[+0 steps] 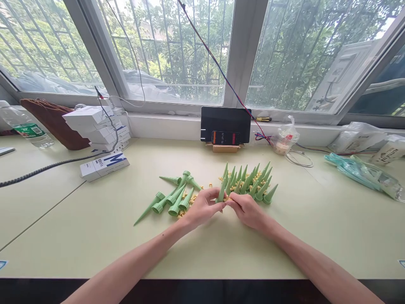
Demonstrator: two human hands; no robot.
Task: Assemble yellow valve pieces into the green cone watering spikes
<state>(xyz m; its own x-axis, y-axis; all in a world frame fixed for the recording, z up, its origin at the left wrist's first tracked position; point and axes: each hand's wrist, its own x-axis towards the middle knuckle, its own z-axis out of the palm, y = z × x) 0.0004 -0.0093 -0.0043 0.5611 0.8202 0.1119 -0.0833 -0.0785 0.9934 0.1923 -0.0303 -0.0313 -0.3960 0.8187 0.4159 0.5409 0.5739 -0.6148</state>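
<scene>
Near the middle of the table, my left hand (205, 205) is closed around a green plastic watering spike (222, 192), its tip pointing up. My right hand (248, 208) meets it from the right, pinching a small yellow valve (227, 198) against the spike's side; fingers partly cover how the two touch. To the left lies a loose pile of green spikes (173, 197) with wide threaded caps. Small yellow valves (184, 213) show among and under that pile. Just behind my right hand, several spikes (253, 182) stand upright in close rows with yellow parts between them.
A phone (225, 138) leans on a black tablet (207, 122) at the windowsill. White boxes (104, 166), a black cable (60, 162) and a water bottle (30, 126) are at the left. A knotted plastic bag (285, 139) and teal packaging (351, 171) lie at the right.
</scene>
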